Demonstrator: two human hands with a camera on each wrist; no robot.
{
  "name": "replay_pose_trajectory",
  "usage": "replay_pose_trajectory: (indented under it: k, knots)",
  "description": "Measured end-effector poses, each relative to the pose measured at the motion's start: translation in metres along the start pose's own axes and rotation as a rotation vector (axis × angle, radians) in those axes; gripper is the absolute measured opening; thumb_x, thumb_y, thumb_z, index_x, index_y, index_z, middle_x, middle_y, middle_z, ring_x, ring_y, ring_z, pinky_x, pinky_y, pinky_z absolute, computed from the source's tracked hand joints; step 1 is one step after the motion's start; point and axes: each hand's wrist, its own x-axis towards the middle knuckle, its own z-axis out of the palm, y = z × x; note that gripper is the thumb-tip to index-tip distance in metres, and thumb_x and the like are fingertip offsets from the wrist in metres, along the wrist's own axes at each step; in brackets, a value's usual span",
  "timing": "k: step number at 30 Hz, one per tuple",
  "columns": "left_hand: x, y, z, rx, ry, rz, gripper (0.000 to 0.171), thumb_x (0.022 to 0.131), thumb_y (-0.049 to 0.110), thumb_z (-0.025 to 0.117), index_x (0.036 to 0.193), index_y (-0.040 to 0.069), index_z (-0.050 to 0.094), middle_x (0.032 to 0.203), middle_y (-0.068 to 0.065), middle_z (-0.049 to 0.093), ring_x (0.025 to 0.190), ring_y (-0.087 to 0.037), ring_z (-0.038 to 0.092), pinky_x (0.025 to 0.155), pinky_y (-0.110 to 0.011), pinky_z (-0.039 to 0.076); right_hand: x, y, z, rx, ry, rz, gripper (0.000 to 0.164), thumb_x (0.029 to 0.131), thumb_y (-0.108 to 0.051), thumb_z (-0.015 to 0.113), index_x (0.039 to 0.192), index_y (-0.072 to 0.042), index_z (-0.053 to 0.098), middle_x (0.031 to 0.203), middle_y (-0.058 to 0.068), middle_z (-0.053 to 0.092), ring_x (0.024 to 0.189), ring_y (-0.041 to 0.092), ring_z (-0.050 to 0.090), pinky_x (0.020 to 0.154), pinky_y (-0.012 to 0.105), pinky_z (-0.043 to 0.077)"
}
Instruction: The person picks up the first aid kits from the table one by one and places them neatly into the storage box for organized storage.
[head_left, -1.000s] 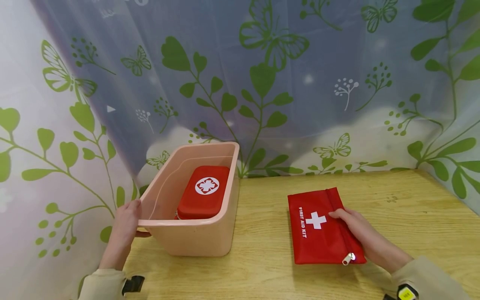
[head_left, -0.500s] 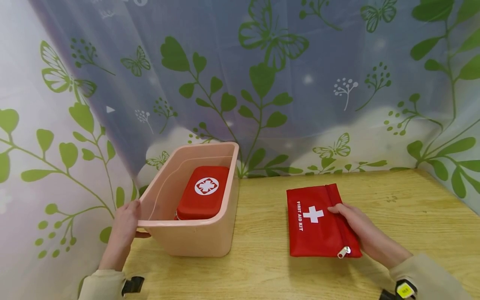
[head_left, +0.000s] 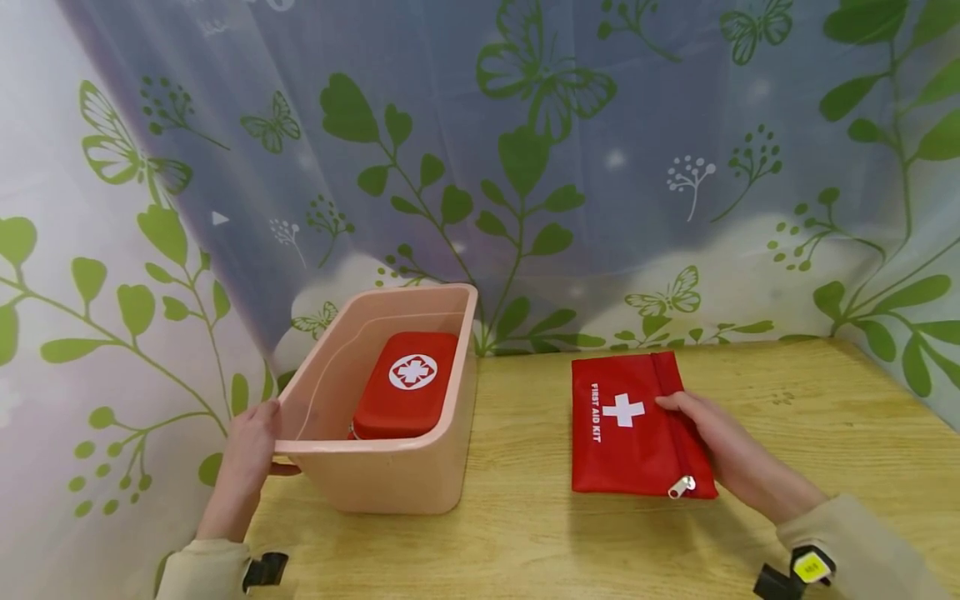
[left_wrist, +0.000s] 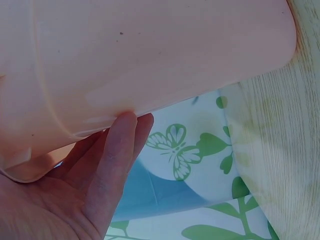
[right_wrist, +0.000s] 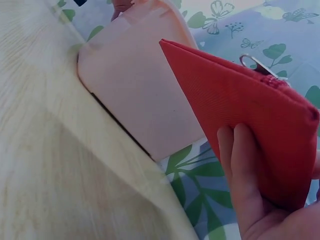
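A red zippered first aid pouch (head_left: 611, 458) with a white cross hangs a little above the table, held by its right edge in my right hand (head_left: 712, 436). The thumb lies on its front; in the right wrist view, fingers (right_wrist: 245, 165) support the back. My left hand (head_left: 250, 442) grips the near left corner of a pink plastic bin (head_left: 382, 479). Fingers (left_wrist: 117, 155) touch the bin's outer wall in the left wrist view. Inside the bin, a red case (head_left: 401, 408) with a round white cross emblem leans at a tilt; its lower part is hidden.
The wooden table (head_left: 525, 542) carries the bin on its left side. A curtain (head_left: 585, 200) printed with green leaves and butterflies closes off the back and both sides. The bin stands near its back left corner.
My right hand has lifted the pouch slightly up and away from me, with a small shift left. The left hand, bin and red case have stayed put.
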Motion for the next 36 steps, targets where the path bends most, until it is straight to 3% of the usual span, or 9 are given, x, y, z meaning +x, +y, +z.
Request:
replay_pose_trajectory:
  k: [12, 24, 36]
  knots:
    - [0.000, 0.000, -0.001, 0.006, 0.008, 0.006, 0.062, 0.105, 0.035, 0.027, 0.136, -0.017, 0.041, 0.124, -0.039, 0.049, 0.075, -0.017, 0.064, 0.055, -0.046, 0.060, -0.004, -0.022, -0.004, -0.020, -0.030, -0.090, 0.065, 0.100, -0.046, 0.051, 0.143, -0.004, 0.026, 0.122, 0.007, 0.050, 0.104, 0.018, 0.057, 0.088, 0.036, 0.055]
    - [0.000, 0.001, 0.000, 0.003, 0.010, 0.003, 0.062, 0.105, 0.035, 0.027, 0.136, -0.017, 0.042, 0.121, -0.039, 0.051, 0.074, -0.018, 0.064, 0.055, -0.046, 0.060, -0.006, -0.036, -0.004, 0.083, 0.014, -0.118, 0.041, 0.102, -0.043, 0.048, 0.127, -0.012, 0.039, 0.101, -0.004, 0.062, 0.085, 0.012, 0.066, 0.075, 0.029, 0.058]
    - [0.000, 0.001, 0.000, 0.000, 0.007, 0.003, 0.062, 0.105, 0.034, 0.026, 0.136, -0.017, 0.041, 0.122, -0.039, 0.051, 0.075, -0.018, 0.064, 0.054, -0.046, 0.060, -0.008, -0.058, -0.005, 0.120, -0.001, -0.156, 0.039, 0.100, -0.043, 0.053, 0.123, -0.015, 0.040, 0.101, -0.005, 0.063, 0.084, 0.012, 0.067, 0.075, 0.028, 0.059]
